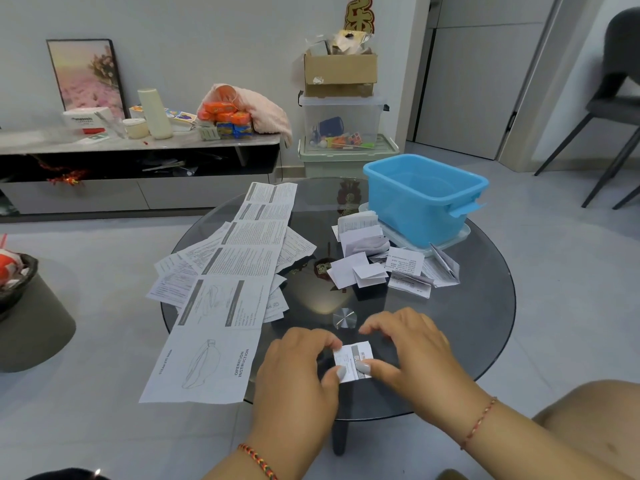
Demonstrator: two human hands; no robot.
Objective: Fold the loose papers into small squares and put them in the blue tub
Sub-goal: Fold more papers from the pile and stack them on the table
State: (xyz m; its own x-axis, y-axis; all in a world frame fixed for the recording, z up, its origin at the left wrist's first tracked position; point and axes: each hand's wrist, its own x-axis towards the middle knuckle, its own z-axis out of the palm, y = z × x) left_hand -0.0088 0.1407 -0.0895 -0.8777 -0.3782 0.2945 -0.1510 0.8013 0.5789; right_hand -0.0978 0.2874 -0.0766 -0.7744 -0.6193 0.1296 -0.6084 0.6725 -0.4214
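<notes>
Okay, biggest first: I see a round dark glass table (485, 341) filling the middle of the view. At about 10 o'clock on it, a long instruction sheet (221, 306) lies unfolded over a spread of loose papers (180, 271), its near end hanging past the table edge. At 1 o'clock the blue tub (422, 202) stands upright on a clear lid (460, 237); I can't make out any paper inside. Just beside the tub, toward the centre, a heap of folded papers (381, 265) lies on the glass, the far ones touching the lid. At 6 o'clock, near me, both hands work one small folded paper (353, 360). Left hand (298, 368): fingers curled, thumb and fingertips pinching the paper's left edge. Right hand (412, 355): thumb pressed on the paper's lower right, fingers bent above it, tips on the glass. Paper lies flat on the table, well apart from the tub.
</notes>
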